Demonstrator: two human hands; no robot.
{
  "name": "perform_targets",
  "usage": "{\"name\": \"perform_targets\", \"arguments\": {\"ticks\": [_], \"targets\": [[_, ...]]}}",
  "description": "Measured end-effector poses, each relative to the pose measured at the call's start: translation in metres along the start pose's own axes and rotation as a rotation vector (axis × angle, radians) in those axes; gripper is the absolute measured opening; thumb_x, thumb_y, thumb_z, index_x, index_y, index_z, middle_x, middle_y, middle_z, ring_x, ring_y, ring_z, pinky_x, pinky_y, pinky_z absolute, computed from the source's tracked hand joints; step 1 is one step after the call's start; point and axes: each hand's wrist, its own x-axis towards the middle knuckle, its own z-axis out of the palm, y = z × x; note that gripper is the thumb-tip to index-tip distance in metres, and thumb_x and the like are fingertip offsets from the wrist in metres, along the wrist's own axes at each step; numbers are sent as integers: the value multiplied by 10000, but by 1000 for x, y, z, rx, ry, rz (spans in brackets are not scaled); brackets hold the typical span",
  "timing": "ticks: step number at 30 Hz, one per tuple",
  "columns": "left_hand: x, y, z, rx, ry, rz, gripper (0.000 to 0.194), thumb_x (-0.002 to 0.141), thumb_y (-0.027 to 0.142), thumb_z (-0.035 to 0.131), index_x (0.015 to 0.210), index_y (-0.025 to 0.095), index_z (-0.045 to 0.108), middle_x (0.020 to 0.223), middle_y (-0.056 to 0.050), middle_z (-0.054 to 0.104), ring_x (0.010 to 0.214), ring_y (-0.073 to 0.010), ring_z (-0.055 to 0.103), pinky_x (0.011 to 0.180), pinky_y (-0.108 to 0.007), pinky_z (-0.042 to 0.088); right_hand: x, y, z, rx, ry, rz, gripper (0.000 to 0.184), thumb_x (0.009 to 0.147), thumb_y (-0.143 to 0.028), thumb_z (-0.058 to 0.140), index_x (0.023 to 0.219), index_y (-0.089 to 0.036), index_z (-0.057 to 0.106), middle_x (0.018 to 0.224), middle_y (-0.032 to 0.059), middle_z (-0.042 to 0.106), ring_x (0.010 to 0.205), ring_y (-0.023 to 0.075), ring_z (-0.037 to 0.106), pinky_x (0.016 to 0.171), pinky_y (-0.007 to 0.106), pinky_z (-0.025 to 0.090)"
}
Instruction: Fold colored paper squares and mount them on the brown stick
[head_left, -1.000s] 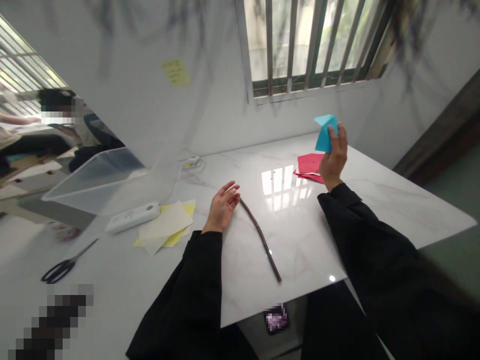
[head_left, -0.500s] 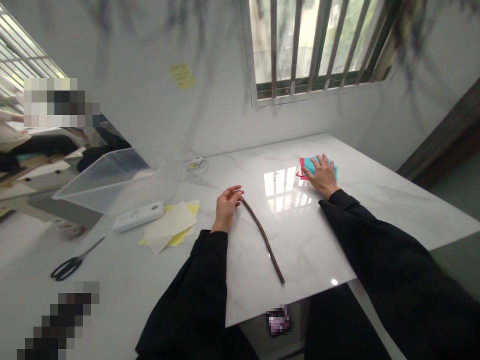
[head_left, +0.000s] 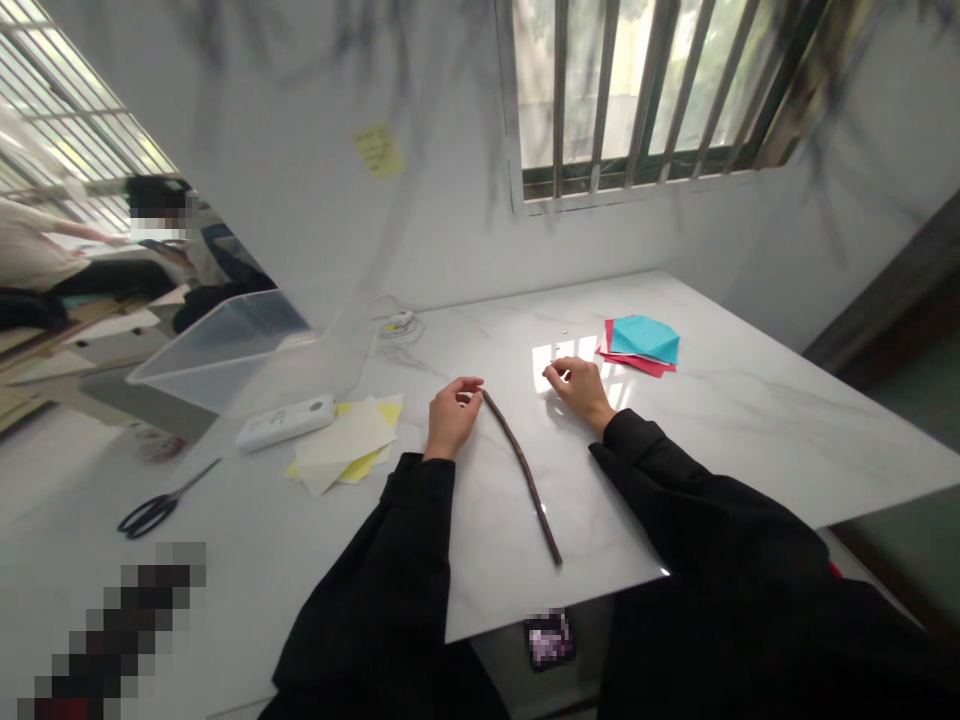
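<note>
A thin, slightly bent brown twig (head_left: 527, 472) lies across the white marbled tabletop. Its upper end is between the thumb and fingers of my left hand (head_left: 452, 420), which is closed. My right hand (head_left: 583, 388) is over the table to the right of the twig, fingers bent and pinched together; anything between them is too small to make out. Tiny dark bits (head_left: 558, 348) lie just beyond those fingertips. Behind my right hand sits a piece of blue paper (head_left: 645, 340), stacked on red paper (head_left: 637, 366).
On the left are scissors (head_left: 154, 512), a white device (head_left: 286, 424), yellow and cream paper sheets (head_left: 346, 440) and a clear plastic bin (head_left: 225, 345). A thin cable (head_left: 401, 322) runs by the wall. Other people (head_left: 56, 245) sit at the far left.
My right hand has left the blue and red papers and moved left and nearer, its fingers now drawn together. The left hand stays at the twig's end.
</note>
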Motion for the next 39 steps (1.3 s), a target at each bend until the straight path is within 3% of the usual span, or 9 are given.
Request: {"name": "perform_targets", "arguments": {"ticks": [5,11,15,19,25,29,34,37,39], "targets": [[-16,0,-36,211,38,95,254,748,241,774,1001,256,797,984,-72,763,817,-240,620,793,-336,477,3,3,-3,82,35,82,300,930,-364,573,765,-222,779,763,37,752,721,218,666,786,344,482],[-24,-5,-121,748,-41,294,475,808,473,707,1223,247,743,1308,-140,707,1298,-390,574,1201,-512,335,5,3,1,89,76,128,310,917,-380,569,752,-213,772,730,44,737,713,221,664,773,346,464],[-19,-9,-181,987,-176,196,691,749,613,696,1326,232,699,1446,-167,647,1404,-436,518,1228,-549,319,6,4,1,102,85,160,319,913,-391,560,746,-218,770,717,41,728,704,216,654,763,343,460],[-18,-11,-212,1098,-233,7,657,769,628,623,1269,220,745,1392,-178,693,1299,-466,611,1110,-568,445,6,6,1,120,108,182,317,908,-383,561,753,-210,776,719,45,730,711,215,652,759,338,455],[-17,-5,-224,1210,-303,-141,632,861,559,506,1342,218,735,1218,-120,786,1079,-397,727,946,-449,525,7,8,2,107,84,213,320,922,-369,569,781,-202,802,719,40,740,714,206,659,745,318,447],[-14,7,-230,1227,-365,-93,638,918,420,384,1373,112,708,1397,-178,699,1244,-361,674,1030,-405,490,7,9,3,101,77,227,320,932,-353,576,802,-188,817,726,38,748,720,195,667,738,303,443],[-16,35,-219,1253,32,62,600,955,410,355,1388,192,709,1363,-133,727,1180,-368,690,1016,-476,504,8,8,2,107,78,225,316,932,-343,575,801,-186,817,713,39,739,713,196,665,720,298,440],[-16,59,-197,1040,346,300,509,963,391,427,1338,251,741,1296,-69,766,1124,-303,711,1010,-427,510,9,8,1,106,78,229,319,932,-340,567,806,-187,816,721,39,741,719,196,664,720,296,439],[-14,72,-176,851,448,392,441,958,372,499,1286,244,765,1175,-45,801,1021,-259,722,966,-383,521,9,8,1,110,82,234,322,931,-348,568,807,-186,817,724,40,742,720,196,664,717,297,438]]}}
